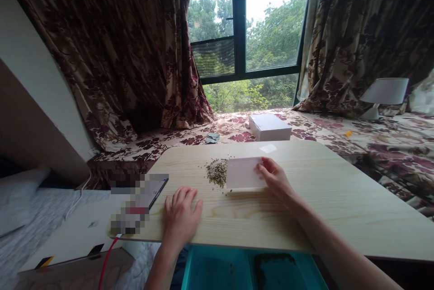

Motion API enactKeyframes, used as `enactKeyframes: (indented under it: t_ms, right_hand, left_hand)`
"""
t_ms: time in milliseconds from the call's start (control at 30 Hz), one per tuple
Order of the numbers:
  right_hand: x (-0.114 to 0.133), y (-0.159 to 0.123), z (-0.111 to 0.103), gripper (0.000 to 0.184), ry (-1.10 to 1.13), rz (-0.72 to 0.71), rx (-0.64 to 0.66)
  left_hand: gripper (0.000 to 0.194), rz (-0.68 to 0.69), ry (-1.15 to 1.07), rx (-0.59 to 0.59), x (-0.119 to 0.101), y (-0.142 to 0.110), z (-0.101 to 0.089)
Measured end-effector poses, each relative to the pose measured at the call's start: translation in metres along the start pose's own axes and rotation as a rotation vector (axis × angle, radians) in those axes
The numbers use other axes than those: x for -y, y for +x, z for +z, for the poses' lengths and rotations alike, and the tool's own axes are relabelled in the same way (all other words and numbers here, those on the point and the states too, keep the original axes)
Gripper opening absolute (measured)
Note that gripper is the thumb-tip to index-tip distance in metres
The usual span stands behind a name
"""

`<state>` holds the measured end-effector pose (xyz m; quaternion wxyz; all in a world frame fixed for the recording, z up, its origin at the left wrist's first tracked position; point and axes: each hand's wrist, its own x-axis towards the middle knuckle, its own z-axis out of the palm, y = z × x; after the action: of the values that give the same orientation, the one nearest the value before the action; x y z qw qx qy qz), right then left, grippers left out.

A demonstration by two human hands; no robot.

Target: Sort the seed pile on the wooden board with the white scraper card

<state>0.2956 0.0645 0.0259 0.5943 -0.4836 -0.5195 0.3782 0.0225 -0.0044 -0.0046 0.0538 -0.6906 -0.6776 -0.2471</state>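
A small heap of greenish-brown grains [217, 171], perhaps beans or seeds, lies spread on the wooden tabletop [244, 217]. My right hand [274, 175] pinches the right end of a white rectangular card [244, 173], whose left edge meets the right side of the heap. A few stray grains lie around and below the card. My left hand [183, 208] rests palm down on the table's left front part, fingers spread, with nothing in it. Below the table's front edge sits a teal tray [217, 269] with two compartments; dark material shows in its right one.
A blurred-out device [159, 190] with a red cable [107, 263] lies at the table's left edge. A white scrap [268, 148] lies near the far edge. Beyond, on the patterned window seat, are a white box [270, 127], a crumpled packet [213, 137] and a lamp [386, 93].
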Motion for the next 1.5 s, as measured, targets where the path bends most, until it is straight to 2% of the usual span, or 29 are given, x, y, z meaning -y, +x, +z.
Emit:
enactKeyframes:
  t_ms: [300,500,833,1000,1200,1267,1300,1433,1500]
  right_hand:
    - [-0.007,0.005,0.001,0.031,-0.009,-0.015,0.042]
    - [-0.004,0.006,0.0,0.028,-0.027,0.041,0.091]
    - [0.02,-0.001,-0.005,0.028,-0.111,0.174,0.384]
    - [0.035,-0.023,-0.022,0.03,-0.131,0.269,0.538]
    - [0.05,-0.049,-0.045,0.033,-0.141,0.345,0.651]
    - [0.052,-0.048,-0.044,0.033,-0.121,0.317,0.624]
    - [0.052,-0.045,-0.041,0.033,-0.101,0.284,0.568]
    - [0.04,-0.025,-0.017,0.032,0.006,0.12,0.197]
    - [0.03,-0.015,-0.002,0.032,0.027,0.084,0.133]
  left_hand:
    - [0.028,-0.013,-0.005,0.005,-0.001,0.0,-0.001]
    - [0.028,-0.006,-0.01,0.014,0.0,0.001,0.0]
    - [0.029,0.001,-0.008,0.016,0.001,0.0,0.0]
    - [0.029,0.005,-0.009,0.009,0.001,0.0,0.001]
    - [0.029,-0.004,-0.011,0.007,-0.001,0.001,0.0]
    - [0.029,-0.004,-0.012,0.008,-0.001,0.001,0.0]
    - [0.029,-0.005,-0.012,0.009,-0.001,0.001,0.0]
    - [0.028,-0.003,-0.018,0.009,-0.001,0.001,0.0]
    - [0.028,0.0,-0.021,0.005,-0.001,0.001,0.0]
